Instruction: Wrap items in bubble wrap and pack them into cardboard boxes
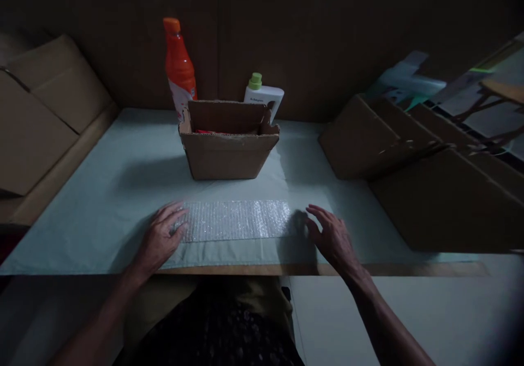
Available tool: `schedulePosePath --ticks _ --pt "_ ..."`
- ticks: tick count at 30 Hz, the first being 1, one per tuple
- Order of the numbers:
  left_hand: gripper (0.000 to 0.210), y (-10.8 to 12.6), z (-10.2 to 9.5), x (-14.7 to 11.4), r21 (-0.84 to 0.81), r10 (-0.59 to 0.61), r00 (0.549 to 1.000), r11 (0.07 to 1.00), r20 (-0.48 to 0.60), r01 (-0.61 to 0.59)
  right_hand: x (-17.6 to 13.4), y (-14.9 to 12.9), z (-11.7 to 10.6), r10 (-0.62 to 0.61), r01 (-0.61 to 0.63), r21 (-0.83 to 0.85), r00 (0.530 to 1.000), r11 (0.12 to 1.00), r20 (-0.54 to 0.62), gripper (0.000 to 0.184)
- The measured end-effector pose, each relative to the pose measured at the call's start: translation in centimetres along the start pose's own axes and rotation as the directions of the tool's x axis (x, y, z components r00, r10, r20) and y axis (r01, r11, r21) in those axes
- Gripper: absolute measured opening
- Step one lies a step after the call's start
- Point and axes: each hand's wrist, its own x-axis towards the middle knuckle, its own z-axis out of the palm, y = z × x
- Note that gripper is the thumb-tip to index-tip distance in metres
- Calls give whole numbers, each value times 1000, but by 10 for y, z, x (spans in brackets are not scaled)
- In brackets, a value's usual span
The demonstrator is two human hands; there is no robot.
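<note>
A flat strip of clear bubble wrap (pixel 237 220) lies lengthwise on the pale green cloth, close to the table's front edge. My left hand (pixel 162 232) is at its left end, fingers and thumb parted over the edge of the wrap; whether the fingertips press on it I cannot make out. Just past the other end, my right hand (pixel 327 234) hovers with thumb and fingers apart, holding nothing. Behind the strip stands an open cardboard box (pixel 227 155) with its flaps up and something red showing inside.
Behind the box stand an orange-red bottle (pixel 180 68) and a white bottle with a green cap (pixel 262 93). Cardboard boxes (pixel 454 196) line the right side, with spray bottles (pixel 409 79) rising from one. Another large carton (pixel 36 114) occupies the left. A cardboard wall (pixel 303 38) closes the back.
</note>
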Motion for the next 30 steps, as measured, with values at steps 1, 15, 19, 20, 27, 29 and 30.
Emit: schedulePosePath --ticks 1,15,19,20,27,29,30 --pt "36 0 -1 -4 93 -43 997 994 -67 50 4 -5 1 -9 9 17 1000 1000 -7 35" --pt "20 26 -6 7 227 -316 936 911 -153 344 -18 -70 -20 43 -96 490 992 866 119 48" --pt "35 46 -3 59 231 -78 997 970 -9 78 -82 -92 -41 -112 -156 689 938 708 328 64" --pt "39 52 3 73 221 -38 999 975 28 31 -95 -99 -41 -174 -187 724 903 664 393 59" --pt "56 74 31 77 138 126 985 980 114 -141 -129 -140 -14 -279 -430 835 802 344 528 45" --pt "57 69 16 34 37 268 952 960 146 -276 -127 -144 -12 -259 -505 830 790 238 556 38" --pt "62 69 6 8 -23 337 927 941 165 -338 -126 -146 -13 -256 -542 821 780 180 571 35"
